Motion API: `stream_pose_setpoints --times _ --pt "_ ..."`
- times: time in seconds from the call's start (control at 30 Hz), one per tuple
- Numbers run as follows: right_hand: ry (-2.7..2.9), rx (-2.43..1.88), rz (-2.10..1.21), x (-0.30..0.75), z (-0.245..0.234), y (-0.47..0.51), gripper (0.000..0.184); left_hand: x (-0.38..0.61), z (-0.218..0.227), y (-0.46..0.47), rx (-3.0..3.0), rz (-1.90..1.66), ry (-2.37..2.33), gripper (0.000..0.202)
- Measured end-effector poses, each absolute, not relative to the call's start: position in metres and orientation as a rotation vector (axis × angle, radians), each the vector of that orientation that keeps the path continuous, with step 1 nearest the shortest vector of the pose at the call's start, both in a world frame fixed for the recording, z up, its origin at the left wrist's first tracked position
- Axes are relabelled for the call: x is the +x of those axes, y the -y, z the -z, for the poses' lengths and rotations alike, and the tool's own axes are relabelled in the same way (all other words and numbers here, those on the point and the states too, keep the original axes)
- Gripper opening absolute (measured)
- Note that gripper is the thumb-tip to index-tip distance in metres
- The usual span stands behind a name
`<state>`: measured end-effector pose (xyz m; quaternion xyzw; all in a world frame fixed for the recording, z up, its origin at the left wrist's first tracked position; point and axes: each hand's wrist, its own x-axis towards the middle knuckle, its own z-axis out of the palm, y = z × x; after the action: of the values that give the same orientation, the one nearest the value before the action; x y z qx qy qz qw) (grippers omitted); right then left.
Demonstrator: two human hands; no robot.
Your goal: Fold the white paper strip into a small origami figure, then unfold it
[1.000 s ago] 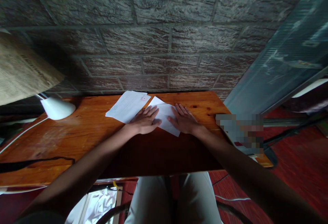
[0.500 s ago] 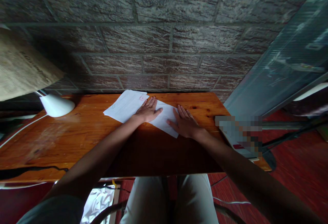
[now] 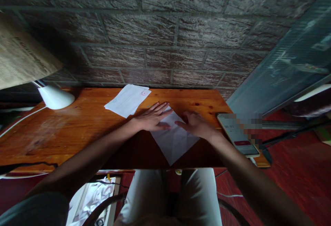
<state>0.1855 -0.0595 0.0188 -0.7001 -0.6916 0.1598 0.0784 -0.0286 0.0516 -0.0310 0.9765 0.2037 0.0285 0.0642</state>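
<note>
A white sheet of paper (image 3: 172, 146) with crease lines lies on the wooden table, one corner pointing toward me. My left hand (image 3: 153, 118) rests flat over its upper left part, fingers stretched out and a ring on one finger. On the sheet's right side is my right hand (image 3: 198, 125), thumb apart over the paper and the other fingers bent. Both hands partly cover the sheet's upper portion. Left of my left hand sits a small stack of papers (image 3: 125, 100), the top one bearing a red stamp.
A lamp with a white base (image 3: 58, 98) stands at the left. At the right edge lies a phone (image 3: 234, 133) on the wooden table (image 3: 85, 122). The brick wall (image 3: 157, 58) rises behind. Below left is a box of crumpled paper (image 3: 97, 196).
The sheet has turned and shifted toward me, and more of it shows. My left hand moved right, off the paper stack's edge. My right hand's fingers went from stretched to bent.
</note>
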Motion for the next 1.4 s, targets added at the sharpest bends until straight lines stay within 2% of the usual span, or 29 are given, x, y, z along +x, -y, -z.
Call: stream_pose_setpoints --times 0.1,0.13,0.27,0.4,0.47,0.6,0.73,0.83,1.03,1.2,1.3,1.4 --pt "2.003 -2.025 -0.726 0.192 -0.016 0.039 0.032 -0.029 0.030 -0.048 2.971 -0.157 -0.561 0.084" --pt "1.990 -1.989 -0.825 0.194 -0.015 0.034 0.030 -0.030 0.030 -0.048 2.971 -0.201 -0.551 0.084" --pt "1.839 -1.762 -1.207 0.201 -0.015 0.028 0.040 -0.038 0.031 -0.057 2.820 -0.585 -0.744 0.087" --pt "1.566 -1.554 -1.260 0.208 -0.018 0.018 0.043 -0.040 0.030 -0.067 2.113 -1.065 -1.135 0.111" --pt "1.473 -1.463 -1.240 0.208 -0.017 0.009 0.042 -0.037 0.026 -0.067 1.715 -1.146 -1.149 0.112" --pt "1.304 -1.301 -1.150 0.200 -0.008 -0.004 0.039 -0.033 0.017 -0.061 1.317 -1.058 -0.778 0.080" --pt "1.198 -1.229 -1.228 0.192 0.005 0.000 0.034 -0.039 0.019 -0.061 1.203 -0.885 -0.751 0.050" --pt "1.222 -1.180 -1.348 0.191 0.010 0.005 0.040 -0.044 0.024 -0.064 1.218 -0.831 -0.804 0.039" --pt "1.269 -1.210 -1.235 0.199 0.011 0.008 0.020 -0.048 0.023 -0.067 1.296 -0.743 -0.691 0.018" --pt "1.321 -1.203 -1.162 0.199 0.007 0.010 0.018 -0.059 0.008 -0.066 1.263 -0.696 -0.497 0.005" --pt "1.327 -1.201 -1.087 0.201 0.006 0.012 0.018 -0.069 -0.002 -0.070 1.215 -0.631 -0.356 0.019" --pt "1.407 -1.194 -1.085 0.201 0.006 0.015 0.020 -0.069 -0.003 -0.073 1.172 -0.561 -0.415 0.052"
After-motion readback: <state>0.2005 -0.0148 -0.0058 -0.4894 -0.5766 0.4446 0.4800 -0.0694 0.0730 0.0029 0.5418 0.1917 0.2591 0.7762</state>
